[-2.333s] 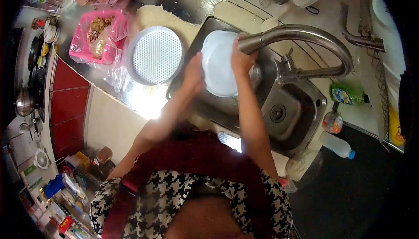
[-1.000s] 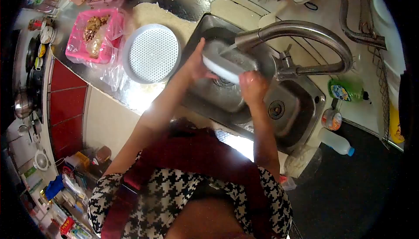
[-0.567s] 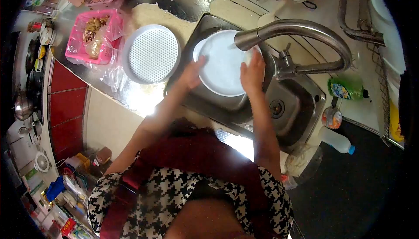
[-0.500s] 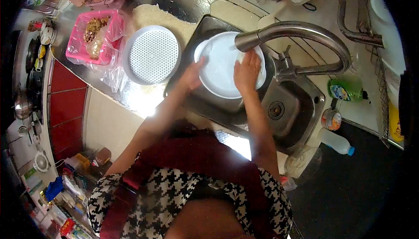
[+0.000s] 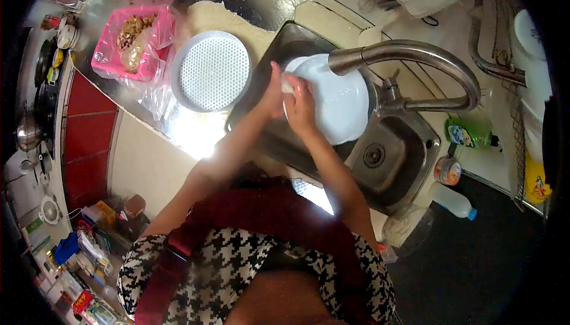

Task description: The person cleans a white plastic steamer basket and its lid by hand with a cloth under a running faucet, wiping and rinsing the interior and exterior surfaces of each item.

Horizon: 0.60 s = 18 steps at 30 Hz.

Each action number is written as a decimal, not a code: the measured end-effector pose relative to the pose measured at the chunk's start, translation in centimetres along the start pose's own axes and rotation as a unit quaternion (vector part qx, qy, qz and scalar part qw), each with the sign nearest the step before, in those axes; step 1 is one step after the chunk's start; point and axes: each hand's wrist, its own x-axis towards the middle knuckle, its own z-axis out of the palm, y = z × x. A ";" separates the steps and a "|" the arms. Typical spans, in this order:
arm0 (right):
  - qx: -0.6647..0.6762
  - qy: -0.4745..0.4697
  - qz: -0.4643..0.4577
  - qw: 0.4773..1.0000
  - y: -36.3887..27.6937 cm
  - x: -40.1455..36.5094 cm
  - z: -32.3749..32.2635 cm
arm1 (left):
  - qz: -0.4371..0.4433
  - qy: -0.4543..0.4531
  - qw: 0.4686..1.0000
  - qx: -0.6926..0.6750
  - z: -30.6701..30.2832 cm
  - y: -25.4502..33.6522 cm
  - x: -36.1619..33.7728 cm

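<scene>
A white plate (image 5: 341,102) lies over the metal sink (image 5: 279,141), partly beneath the curved faucet, with another pale rim showing behind it. My right hand (image 5: 301,108) is at the plate's left edge, its fingers closed round a small white item (image 5: 287,87), perhaps a sponge or cloth. Just left of it, my left hand (image 5: 272,96) stands on edge with its thumb or a finger pointing up; it is close against my right hand, and whether it grips anything is hidden.
A perforated round tray (image 5: 214,71) and a pink basket (image 5: 161,58) with bagged food sit on the left counter. The faucet (image 5: 415,52) arches over the sink. Green soap (image 5: 466,133), a jar (image 5: 447,171) and a white bottle (image 5: 454,201) stand right.
Both hands have come together at the plate's left side; the right hand moved left off the plate's right part. The left hand let go of the rim. The plate sits further right and lower.
</scene>
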 end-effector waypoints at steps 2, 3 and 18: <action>-0.036 0.010 -0.056 0.998 0.5 1.3 -0.5 | -0.009 0.031 0.998 0.054 1.3 0.0 -0.8; -0.093 -0.008 -0.075 0.993 0.6 2.1 -0.9 | -0.018 0.064 0.992 0.109 1.8 0.0 -1.2; -0.182 -0.018 -0.070 0.981 0.7 6.0 -3.0 | 0.172 0.002 0.871 0.460 0.6 1.0 -1.0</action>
